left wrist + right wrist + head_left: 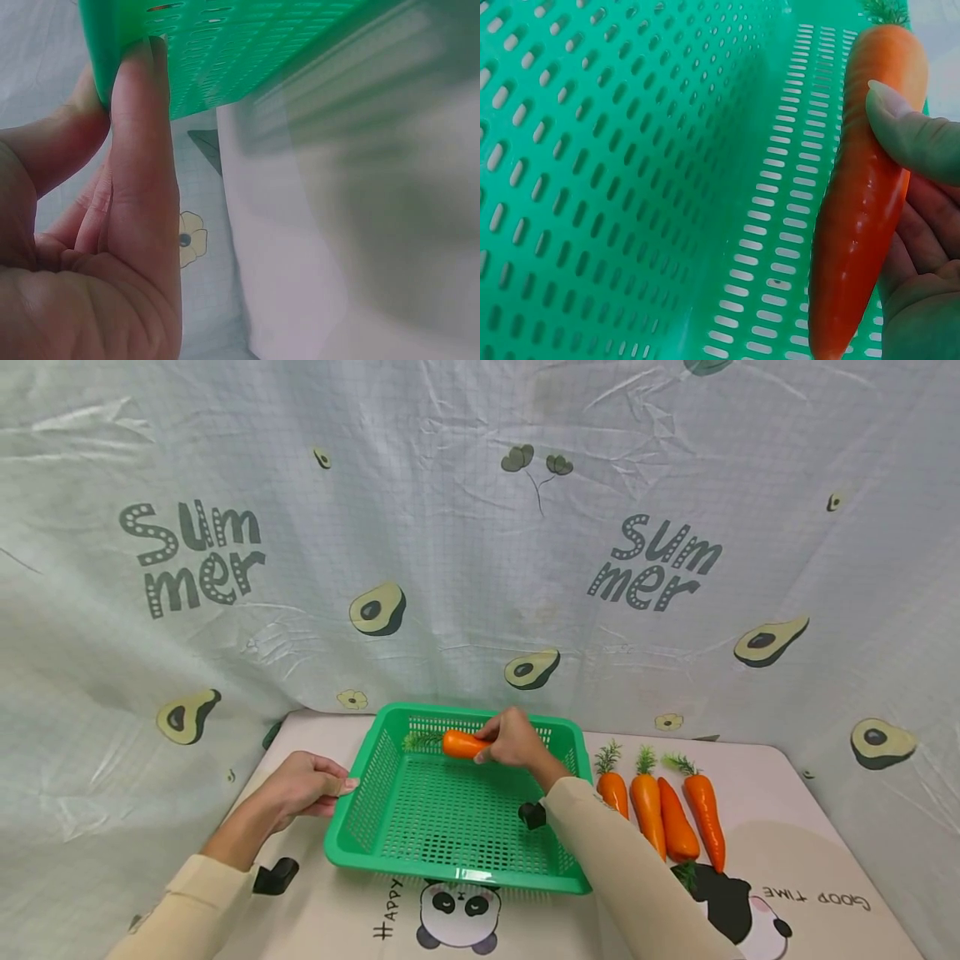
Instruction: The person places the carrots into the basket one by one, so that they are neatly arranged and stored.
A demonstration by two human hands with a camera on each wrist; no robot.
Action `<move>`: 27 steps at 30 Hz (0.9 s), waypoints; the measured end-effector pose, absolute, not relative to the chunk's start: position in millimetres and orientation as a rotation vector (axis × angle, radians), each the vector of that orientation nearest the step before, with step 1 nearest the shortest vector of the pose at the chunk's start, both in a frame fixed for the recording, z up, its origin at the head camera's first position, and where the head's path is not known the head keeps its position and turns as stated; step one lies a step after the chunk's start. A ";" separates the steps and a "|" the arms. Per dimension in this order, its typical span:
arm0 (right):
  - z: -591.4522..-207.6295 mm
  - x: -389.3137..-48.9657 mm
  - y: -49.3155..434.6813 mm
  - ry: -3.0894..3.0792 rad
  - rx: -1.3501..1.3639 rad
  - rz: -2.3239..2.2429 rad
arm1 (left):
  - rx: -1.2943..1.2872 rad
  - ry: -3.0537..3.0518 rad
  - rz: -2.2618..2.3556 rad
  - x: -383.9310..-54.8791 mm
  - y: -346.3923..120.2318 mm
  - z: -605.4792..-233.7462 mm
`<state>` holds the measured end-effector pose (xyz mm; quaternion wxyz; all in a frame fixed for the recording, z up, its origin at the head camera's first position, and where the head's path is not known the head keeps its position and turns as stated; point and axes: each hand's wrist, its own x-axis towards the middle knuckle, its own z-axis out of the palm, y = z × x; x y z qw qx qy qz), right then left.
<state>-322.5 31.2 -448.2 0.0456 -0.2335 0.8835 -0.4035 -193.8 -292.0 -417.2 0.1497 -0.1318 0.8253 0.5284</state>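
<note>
One carrot (459, 744), pinched by the right hand (513, 739) inside the green basket (442, 806), is best lowered gently; whether it touches bottom is unclear. The left hand (303, 783), gripping the rim (342, 820), should steady it.

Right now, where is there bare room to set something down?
Inside the green basket, the floor is bare in front of the held carrot. The table is also bare between the four loose carrots and its right edge, beyond the GOOD TIME lettering. Crowded: the basket's right side, where the right sleeve crosses beside those carrots.
</note>
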 end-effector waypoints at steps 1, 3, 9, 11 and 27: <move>-449.3 -322.9 31.1 2.698 -0.715 -1.232 | -0.379 2.370 1.518 -193.9 -291.9 -417.0; -450.7 -323.7 30.8 2.688 -0.717 -1.241 | -0.379 2.366 1.520 -193.9 -291.7 -416.4; -452.6 -325.4 29.4 2.655 -0.709 -1.245 | -0.379 2.361 1.523 -193.6 -291.7 -415.5; -453.1 -325.7 28.6 2.653 -0.704 -1.237 | -0.376 2.361 1.522 -193.5 -292.0 -415.6; -456.6 -326.1 23.8 2.664 -0.668 -1.192 | -0.382 2.360 1.519 -194.7 -292.4 -415.9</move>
